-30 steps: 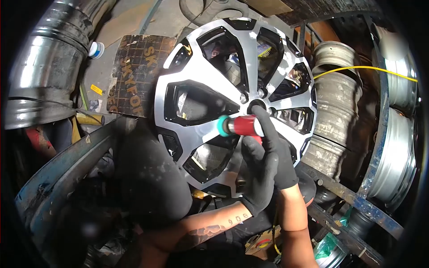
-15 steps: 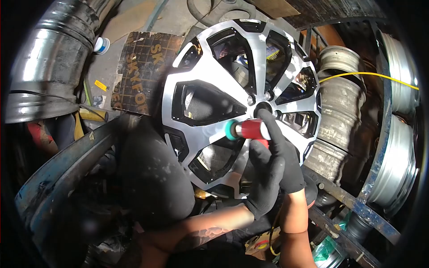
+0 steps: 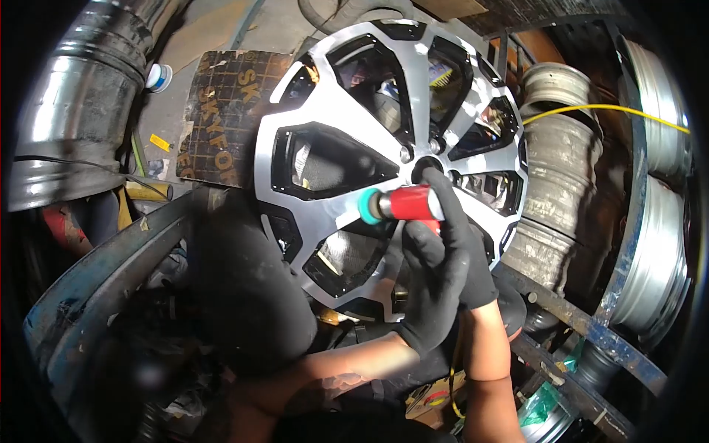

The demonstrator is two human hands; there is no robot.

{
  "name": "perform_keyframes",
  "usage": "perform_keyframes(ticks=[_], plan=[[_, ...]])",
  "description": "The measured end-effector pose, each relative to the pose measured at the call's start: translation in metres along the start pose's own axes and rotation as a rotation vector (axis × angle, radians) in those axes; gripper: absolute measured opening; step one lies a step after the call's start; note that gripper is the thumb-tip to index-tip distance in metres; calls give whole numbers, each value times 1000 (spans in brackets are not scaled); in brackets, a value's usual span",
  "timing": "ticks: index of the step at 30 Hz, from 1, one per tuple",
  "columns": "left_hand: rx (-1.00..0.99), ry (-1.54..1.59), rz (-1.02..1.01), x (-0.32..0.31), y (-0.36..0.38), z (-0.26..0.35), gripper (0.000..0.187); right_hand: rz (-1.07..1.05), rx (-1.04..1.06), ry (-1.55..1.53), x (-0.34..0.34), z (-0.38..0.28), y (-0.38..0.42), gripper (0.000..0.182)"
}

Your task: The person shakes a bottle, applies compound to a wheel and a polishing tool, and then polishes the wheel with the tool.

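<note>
A silver and black alloy wheel faces up in front of me. Gloved in black, my right hand grips a red power tool from its right side. The tool's round green head is over the lower-left spoke; whether it touches is hard to tell. My left hand, also in a black glove, is wrapped round the tool's lower part, close against my right hand. The fingers partly hide the tool's handle.
Stacked bare rims stand on the right beside a blue metal rack holding more rims. A yellow hose crosses there. On the left are a printed board, a large metal cylinder and a white-and-blue cup.
The tool and both hands have moved slightly left in view, with the green head farther out along the spoke. The wheel and surroundings appear shifted slightly left and up.
</note>
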State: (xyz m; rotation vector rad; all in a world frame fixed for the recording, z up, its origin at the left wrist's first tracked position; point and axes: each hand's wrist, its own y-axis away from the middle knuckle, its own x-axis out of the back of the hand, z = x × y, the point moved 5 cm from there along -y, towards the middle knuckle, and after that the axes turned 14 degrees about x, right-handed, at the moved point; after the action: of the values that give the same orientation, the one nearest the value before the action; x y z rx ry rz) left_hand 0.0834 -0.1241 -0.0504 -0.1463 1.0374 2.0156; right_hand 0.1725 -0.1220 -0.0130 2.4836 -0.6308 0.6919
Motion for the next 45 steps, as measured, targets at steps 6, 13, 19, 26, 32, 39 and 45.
perform_keyframes(ticks=[6, 13, 19, 26, 32, 39, 45], plan=[[67, 41, -89, 2, -2, -18, 86, 39, 109, 108, 2, -4, 1, 68], [60, 131, -31, 5, 4, -13, 77, 54, 215, 100, -10, -5, 0, 66], [39, 186, -12, 13, 14, -4, 73, 65, 181, 104, -12, -16, 5, 66], [68, 368, -90, 15, 28, -10, 74, -85, 256, 151, -21, -41, 6, 60], [-10, 352, -36, 6, 17, -14, 78, -38, 257, 175, -23, -33, 8, 64], [85, 452, -25, 4, 19, -13, 77, -45, 93, 166, -18, -33, 7, 61], [78, 400, 38, -2, 21, -27, 73, -72, 214, 133, -20, -34, 9, 60]])
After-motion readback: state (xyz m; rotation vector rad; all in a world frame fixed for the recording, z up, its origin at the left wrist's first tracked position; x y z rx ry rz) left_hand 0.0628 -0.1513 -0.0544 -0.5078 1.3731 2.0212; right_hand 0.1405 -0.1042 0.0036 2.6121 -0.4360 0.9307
